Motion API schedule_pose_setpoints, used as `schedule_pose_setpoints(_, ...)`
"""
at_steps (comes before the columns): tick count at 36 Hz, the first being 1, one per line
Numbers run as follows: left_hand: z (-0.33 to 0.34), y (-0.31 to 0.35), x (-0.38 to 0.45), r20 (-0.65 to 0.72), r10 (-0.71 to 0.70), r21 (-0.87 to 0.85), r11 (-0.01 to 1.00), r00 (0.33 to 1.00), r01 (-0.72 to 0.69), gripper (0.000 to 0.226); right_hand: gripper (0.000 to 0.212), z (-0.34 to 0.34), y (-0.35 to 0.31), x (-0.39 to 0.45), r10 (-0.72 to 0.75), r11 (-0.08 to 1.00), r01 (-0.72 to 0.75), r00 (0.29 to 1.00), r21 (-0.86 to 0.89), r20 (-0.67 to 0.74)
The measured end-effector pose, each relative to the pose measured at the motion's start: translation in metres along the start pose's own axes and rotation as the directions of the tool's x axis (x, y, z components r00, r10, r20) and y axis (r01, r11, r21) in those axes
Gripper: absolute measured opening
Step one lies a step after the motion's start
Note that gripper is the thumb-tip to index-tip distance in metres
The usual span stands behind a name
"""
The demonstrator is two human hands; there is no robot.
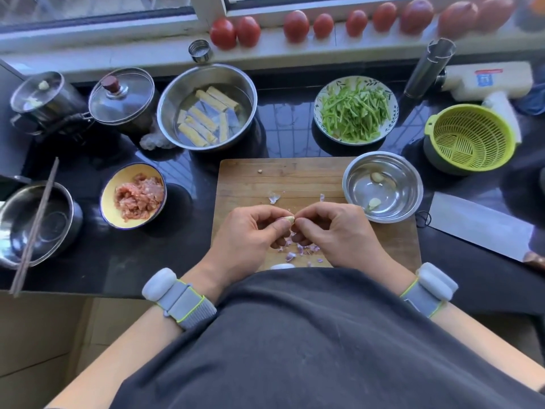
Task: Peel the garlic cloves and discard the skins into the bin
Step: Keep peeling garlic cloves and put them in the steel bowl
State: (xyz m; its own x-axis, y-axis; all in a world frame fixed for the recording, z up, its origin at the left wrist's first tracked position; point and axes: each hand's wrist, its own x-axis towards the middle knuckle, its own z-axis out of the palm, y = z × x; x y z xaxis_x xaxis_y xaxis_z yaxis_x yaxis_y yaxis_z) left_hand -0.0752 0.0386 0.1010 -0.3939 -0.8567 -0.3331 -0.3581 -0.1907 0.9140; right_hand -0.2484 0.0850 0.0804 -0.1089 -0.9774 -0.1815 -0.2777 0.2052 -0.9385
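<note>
Over the near half of the wooden cutting board (pixel 295 178), my left hand (pixel 250 234) holds a pale garlic clove (pixel 289 219) between thumb and fingers. My right hand (pixel 333 231) pinches the clove's tip from the other side. Purple-white garlic skins (pixel 300 249) lie scattered on the board under my hands, with another scrap (pixel 274 198) farther back. An unpeeled white clove (pixel 282 266) peeks out at the board's near edge. Two peeled cloves (pixel 375 202) lie in the steel bowl (pixel 356 199) at the board's right corner. No bin is in view.
A cleaver (pixel 477 225) lies right of the board. A yellow bowl of minced meat (pixel 135 196), a steel bowl with chopsticks (pixel 35 219), lidded pots (pixel 121 95), a bowl of tofu strips (pixel 206 110), a plate of green shreds (pixel 355 110), a green colander (pixel 472 137) and tomatoes (pixel 296 25) surround it.
</note>
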Motion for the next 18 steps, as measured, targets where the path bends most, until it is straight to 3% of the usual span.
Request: schedule_pose_setpoints(18, 0.0036, 0.0006, -0.0051, -0.054, 0.055, 0.078, 0.996, 0.997, -0.05, 0.009, 0.013, 0.0058, -0.0102, -0.0009, 0.13, 0.991, -0.13, 0.991, 0.012, -0.029)
